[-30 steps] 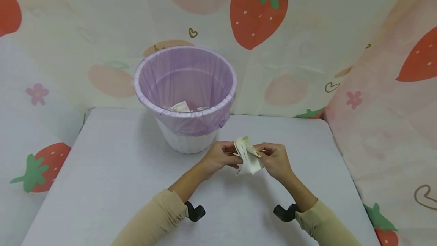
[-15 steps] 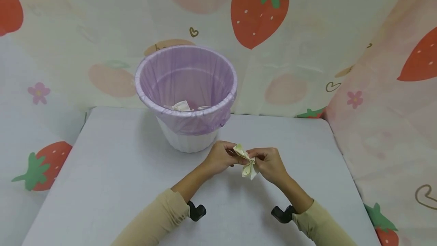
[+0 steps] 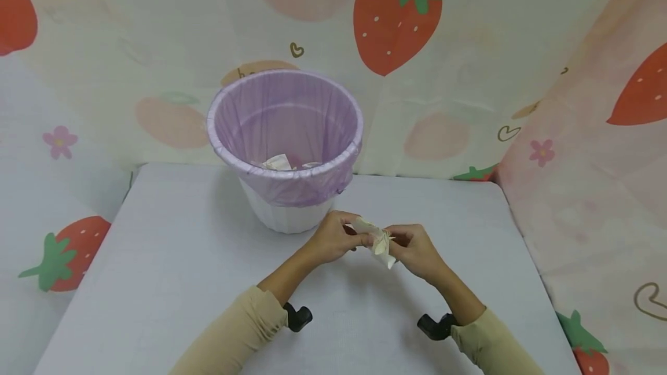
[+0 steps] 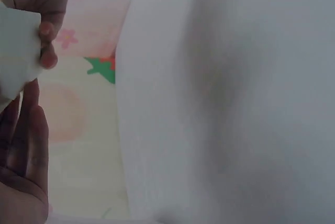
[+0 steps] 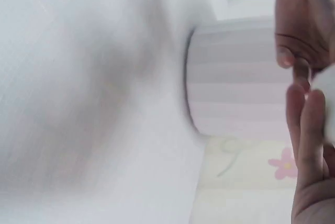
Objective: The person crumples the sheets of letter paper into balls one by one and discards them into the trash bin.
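A piece of crumpled, folded whitish paper (image 3: 382, 244) with faint yellowish tints is held between both hands, above the table in front of the bin. On its left side, my left hand (image 3: 335, 238) pinches it between thumb and fingers. My right hand (image 3: 417, 252) grips the opposite side with its fingers bent. In the left wrist view a flat pale face of the paper (image 4: 18, 48) shows at the left edge, partly cut off. The right wrist view catches only a sliver of the paper (image 5: 325, 98) beside the fingertips.
Just beyond my left hand stands a white bin (image 3: 285, 217) with a purple liner bag (image 3: 292, 117) folded over its rim. Inside lie whitish paper scraps (image 3: 278, 162). A white cloth covers the table (image 3: 172, 259); strawberry-patterned sheets (image 3: 448, 74) hang behind and at the sides.
The paper has gone from spread and upright to more bunched and twisted between the fingers. Both hands stay in nearly the same place; the bin has not moved.
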Demonstrator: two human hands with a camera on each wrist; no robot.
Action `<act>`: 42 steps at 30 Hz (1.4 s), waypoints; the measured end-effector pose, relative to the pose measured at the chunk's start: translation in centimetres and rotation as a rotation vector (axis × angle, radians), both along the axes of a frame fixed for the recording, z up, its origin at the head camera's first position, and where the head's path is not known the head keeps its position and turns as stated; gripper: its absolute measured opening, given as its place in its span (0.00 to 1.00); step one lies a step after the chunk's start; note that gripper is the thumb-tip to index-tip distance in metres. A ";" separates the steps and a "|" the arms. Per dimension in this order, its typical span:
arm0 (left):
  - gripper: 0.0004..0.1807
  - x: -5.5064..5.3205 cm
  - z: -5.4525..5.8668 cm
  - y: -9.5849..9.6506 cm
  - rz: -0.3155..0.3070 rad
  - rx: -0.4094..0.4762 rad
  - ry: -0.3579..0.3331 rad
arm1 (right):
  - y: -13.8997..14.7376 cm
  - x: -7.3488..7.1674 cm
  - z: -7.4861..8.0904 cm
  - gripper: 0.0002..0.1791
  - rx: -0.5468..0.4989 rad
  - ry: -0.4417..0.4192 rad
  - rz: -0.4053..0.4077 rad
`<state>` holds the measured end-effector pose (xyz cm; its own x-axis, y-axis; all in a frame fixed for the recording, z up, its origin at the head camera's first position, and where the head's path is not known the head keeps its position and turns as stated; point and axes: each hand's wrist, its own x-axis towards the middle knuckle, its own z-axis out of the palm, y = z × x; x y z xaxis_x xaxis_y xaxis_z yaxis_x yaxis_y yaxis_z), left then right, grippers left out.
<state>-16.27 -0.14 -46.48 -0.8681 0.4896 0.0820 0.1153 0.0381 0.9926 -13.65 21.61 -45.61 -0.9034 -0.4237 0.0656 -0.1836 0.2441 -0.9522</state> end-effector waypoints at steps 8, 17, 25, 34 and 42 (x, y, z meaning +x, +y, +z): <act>0.10 -0.5 0.0 -0.4 0.017 0.039 -0.047 | 1.5 0.3 0.3 0.34 -0.212 -0.172 0.242; 0.10 -0.5 -0.5 -0.3 0.102 0.015 -0.014 | 0.6 0.2 -0.4 0.28 -0.135 -0.064 0.154; 0.07 0.2 -0.5 0.1 0.198 -0.059 0.139 | 0.2 0.0 -0.1 0.22 -0.116 -0.083 0.083; 0.11 1.3 -0.2 0.6 0.162 -0.229 0.452 | -0.2 0.0 0.2 0.12 -0.042 -0.123 0.056; 0.05 1.7 0.3 0.8 0.085 -0.479 0.611 | -0.2 0.0 0.0 0.12 -0.052 -0.103 0.061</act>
